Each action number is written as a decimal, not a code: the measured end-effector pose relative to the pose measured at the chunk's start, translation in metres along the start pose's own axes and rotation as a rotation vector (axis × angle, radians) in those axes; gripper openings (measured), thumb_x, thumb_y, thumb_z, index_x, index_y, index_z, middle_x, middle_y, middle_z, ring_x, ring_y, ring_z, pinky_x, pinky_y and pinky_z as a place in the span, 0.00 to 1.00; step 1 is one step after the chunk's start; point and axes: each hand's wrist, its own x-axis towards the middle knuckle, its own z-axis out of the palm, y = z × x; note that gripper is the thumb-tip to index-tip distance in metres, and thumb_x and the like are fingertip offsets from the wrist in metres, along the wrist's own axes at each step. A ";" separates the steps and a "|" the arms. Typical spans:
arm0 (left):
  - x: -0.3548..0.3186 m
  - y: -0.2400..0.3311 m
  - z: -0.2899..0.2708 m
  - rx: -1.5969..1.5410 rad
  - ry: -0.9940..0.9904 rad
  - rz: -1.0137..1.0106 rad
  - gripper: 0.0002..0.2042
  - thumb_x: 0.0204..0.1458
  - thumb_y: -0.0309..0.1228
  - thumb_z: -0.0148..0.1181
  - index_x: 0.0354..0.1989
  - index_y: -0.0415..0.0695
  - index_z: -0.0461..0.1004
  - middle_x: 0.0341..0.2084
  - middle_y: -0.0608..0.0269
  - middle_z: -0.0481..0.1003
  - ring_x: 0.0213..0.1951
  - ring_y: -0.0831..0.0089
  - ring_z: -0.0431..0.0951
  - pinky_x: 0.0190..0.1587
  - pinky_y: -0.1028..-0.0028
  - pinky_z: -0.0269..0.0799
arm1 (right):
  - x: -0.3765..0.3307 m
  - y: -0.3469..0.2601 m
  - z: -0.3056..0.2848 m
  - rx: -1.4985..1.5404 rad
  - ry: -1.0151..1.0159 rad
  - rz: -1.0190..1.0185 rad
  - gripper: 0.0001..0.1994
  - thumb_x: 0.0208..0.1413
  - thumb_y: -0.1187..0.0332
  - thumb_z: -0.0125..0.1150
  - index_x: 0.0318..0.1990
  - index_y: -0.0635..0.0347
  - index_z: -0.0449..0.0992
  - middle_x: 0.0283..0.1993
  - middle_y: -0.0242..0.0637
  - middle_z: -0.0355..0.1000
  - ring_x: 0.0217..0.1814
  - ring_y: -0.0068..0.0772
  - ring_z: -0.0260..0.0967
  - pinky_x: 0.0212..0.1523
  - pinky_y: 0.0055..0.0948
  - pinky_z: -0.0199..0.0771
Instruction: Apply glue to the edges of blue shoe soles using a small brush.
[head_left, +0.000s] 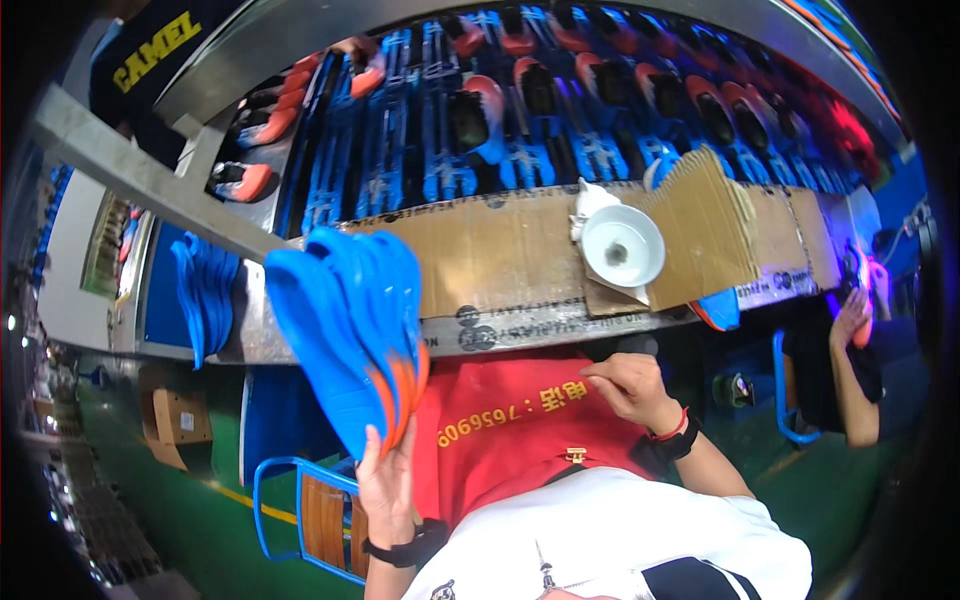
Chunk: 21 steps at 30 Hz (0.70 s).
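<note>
While held up, blue soles (350, 330) in left hand (388, 490), before cardboard sheet (490, 262).

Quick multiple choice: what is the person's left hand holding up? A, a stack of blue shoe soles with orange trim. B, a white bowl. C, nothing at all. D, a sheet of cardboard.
A: the left hand grips a fanned stack of blue shoe soles with orange edges, while the white bowl sits apart on the cardboard covering the bench.

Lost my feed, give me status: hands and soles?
Left hand grips a fanned stack of blue soles. Right hand empty, over red apron. White bowl on cardboard ahead.
</note>
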 end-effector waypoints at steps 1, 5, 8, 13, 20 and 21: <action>0.005 -0.010 0.016 0.010 -0.037 -0.019 0.25 0.60 0.30 0.57 0.63 0.35 0.59 0.61 0.51 0.65 0.62 0.58 0.66 0.67 0.55 0.62 | -0.004 -0.001 -0.009 -0.096 0.067 -0.026 0.03 0.49 0.76 0.66 0.32 0.61 0.79 0.22 0.36 0.72 0.21 0.36 0.70 0.23 0.31 0.67; 0.033 -0.042 0.062 0.021 -0.152 -0.062 0.23 0.61 0.29 0.57 0.62 0.36 0.60 0.60 0.51 0.66 0.61 0.58 0.67 0.67 0.55 0.63 | -0.023 -0.003 -0.051 -0.287 0.395 -0.059 0.02 0.50 0.80 0.62 0.30 0.62 0.77 0.23 0.38 0.71 0.20 0.35 0.68 0.21 0.29 0.64; 0.056 -0.069 0.087 0.020 -0.182 -0.015 0.22 0.61 0.29 0.57 0.61 0.37 0.61 0.59 0.52 0.66 0.60 0.60 0.69 0.67 0.55 0.64 | -0.043 0.008 -0.082 -0.364 0.708 0.191 0.03 0.56 0.79 0.57 0.31 0.64 0.76 0.23 0.35 0.69 0.21 0.26 0.63 0.23 0.25 0.62; 0.070 -0.116 0.114 0.054 -0.071 0.121 0.21 0.59 0.32 0.60 0.58 0.39 0.64 0.56 0.55 0.69 0.56 0.64 0.71 0.64 0.59 0.65 | -0.029 0.058 -0.130 -0.291 0.862 0.354 0.05 0.59 0.75 0.58 0.41 0.65 0.77 0.29 0.32 0.67 0.26 0.19 0.58 0.28 0.20 0.57; 0.057 -0.109 0.103 0.168 -0.083 0.005 0.24 0.57 0.28 0.60 0.61 0.42 0.61 0.58 0.60 0.66 0.59 0.71 0.65 0.65 0.63 0.57 | -0.014 0.092 -0.148 -0.521 0.480 0.577 0.17 0.44 0.79 0.60 0.46 0.63 0.77 0.41 0.40 0.70 0.33 0.34 0.64 0.36 0.30 0.67; 0.054 -0.101 0.101 0.198 -0.078 0.009 0.24 0.58 0.27 0.60 0.62 0.42 0.60 0.59 0.60 0.65 0.60 0.71 0.64 0.65 0.65 0.56 | -0.013 0.098 -0.146 -0.506 0.460 0.568 0.17 0.44 0.80 0.59 0.45 0.64 0.77 0.43 0.40 0.70 0.34 0.34 0.65 0.37 0.29 0.67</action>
